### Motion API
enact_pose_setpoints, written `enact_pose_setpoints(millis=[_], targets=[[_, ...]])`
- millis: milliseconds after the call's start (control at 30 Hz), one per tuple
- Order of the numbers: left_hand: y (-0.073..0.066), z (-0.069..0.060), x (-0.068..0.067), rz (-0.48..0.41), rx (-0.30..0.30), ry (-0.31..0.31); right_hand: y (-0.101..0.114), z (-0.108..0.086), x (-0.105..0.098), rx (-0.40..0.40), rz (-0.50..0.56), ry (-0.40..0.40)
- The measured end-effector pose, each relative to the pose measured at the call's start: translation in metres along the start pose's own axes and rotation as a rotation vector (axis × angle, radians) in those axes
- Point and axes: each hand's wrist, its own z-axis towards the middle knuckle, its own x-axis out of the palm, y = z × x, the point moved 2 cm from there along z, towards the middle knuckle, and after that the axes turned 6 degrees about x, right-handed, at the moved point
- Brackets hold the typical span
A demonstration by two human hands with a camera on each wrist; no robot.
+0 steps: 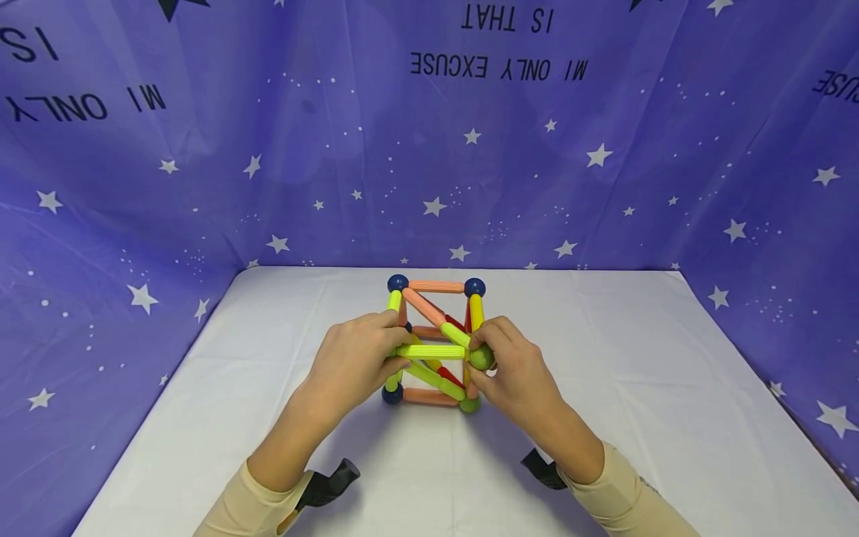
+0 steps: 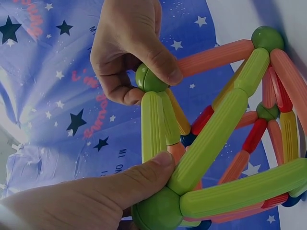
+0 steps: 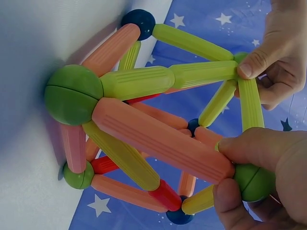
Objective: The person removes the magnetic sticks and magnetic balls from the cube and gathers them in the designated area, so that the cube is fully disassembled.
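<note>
A cube-like frame of magnetic rods and balls stands on the table between both hands. My left hand (image 1: 356, 358) grips the upper left near corner, its thumb against a green ball (image 2: 160, 209). At the opposite near corner, my right hand (image 1: 518, 367) pinches another green ball (image 1: 482, 358) between thumb and fingers. A lime rod (image 1: 432, 352) spans the gap between these two corners. Diagonal lime rods (image 2: 218, 129) brace the near face, and a salmon rod (image 3: 160, 139) runs down from the right-hand ball. Dark blue balls (image 1: 398, 283) mark several other corners.
The frame rests on a white-covered table (image 1: 215, 418). Purple cloth (image 1: 376, 164) printed with stars and lettering hangs behind and along both sides. A black strap end (image 1: 332, 483) sticks out at the left wrist, and another black piece (image 1: 543, 470) at the right.
</note>
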Motion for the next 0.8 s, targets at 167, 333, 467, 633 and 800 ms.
enact_pose_setpoints(millis=[167, 333, 467, 633, 800], targets=[[0.0, 0.0, 0.0, -0.008, -0.009, 0.009, 0.0, 0.0, 0.0, 0.008, 0.0, 0.003], [0.0, 0.0, 0.0, -0.009, -0.01, 0.01, -0.001, 0.0, -0.002, 0.027, 0.012, -0.001], [0.0, 0.0, 0.0, -0.005, -0.01, 0.009, -0.002, 0.001, -0.006, 0.051, 0.038, -0.012], [0.0, 0.0, 0.0, 0.0, -0.011, 0.012, -0.003, 0.002, -0.008, 0.068, 0.042, -0.027], [0.0, 0.0, 0.0, 0.0, -0.008, 0.008, -0.002, 0.003, -0.011, 0.068, 0.056, -0.053]])
